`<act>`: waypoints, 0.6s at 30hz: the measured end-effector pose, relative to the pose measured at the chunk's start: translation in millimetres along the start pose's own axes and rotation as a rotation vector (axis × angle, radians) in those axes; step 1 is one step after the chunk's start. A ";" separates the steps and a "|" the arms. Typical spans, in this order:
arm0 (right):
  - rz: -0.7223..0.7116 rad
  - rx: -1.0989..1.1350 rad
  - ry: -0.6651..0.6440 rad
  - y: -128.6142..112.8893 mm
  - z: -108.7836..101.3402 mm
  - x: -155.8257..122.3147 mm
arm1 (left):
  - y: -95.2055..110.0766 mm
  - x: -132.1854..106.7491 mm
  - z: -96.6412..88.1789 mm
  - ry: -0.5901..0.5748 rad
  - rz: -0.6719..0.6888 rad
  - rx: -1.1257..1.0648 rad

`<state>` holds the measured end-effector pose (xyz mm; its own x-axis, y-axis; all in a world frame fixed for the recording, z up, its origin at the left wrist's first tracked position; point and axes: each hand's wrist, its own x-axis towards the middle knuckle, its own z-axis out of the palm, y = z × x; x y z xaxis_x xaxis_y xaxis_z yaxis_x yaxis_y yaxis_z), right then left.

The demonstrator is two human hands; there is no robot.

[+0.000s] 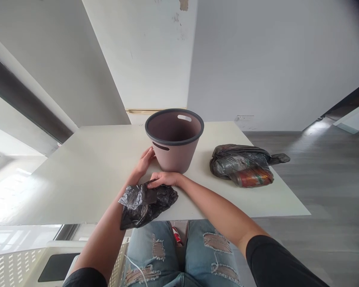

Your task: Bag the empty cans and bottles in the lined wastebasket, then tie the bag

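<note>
A pinkish-brown trash bin [176, 156] with a dark rim and cut-out handles stands upright on the white table. Against its lower left side rests my left hand [145, 158], fingers stretched out and partly hidden behind the bin. My right hand [163, 179] is closed on a crumpled black plastic bag [146, 205], pinched at its top in front of the bin. The bag hangs across my left forearm and over the table's near edge. To the right lies a second, filled dark plastic bag [242, 165], with something orange-red showing through.
The white table [86, 171] reaches close to the wall at the back. A wall socket [244, 118] sits low behind its right corner. Below on the left are a cream perforated plastic basket [18, 263] and a white cable [137, 268].
</note>
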<state>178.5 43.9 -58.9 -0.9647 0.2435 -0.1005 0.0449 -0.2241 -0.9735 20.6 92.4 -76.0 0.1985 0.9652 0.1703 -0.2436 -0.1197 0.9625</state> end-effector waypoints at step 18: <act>-0.138 -0.045 0.116 -22.6 43.3 -26.7 | 0.3 -4.6 -7.7 0.210 0.029 0.092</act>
<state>192.0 1.6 -25.3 -0.9263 0.3766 0.0142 -0.0716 -0.1390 -0.9877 12.3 89.7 -78.1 -0.0116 0.9871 0.1594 -0.1566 -0.1593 0.9747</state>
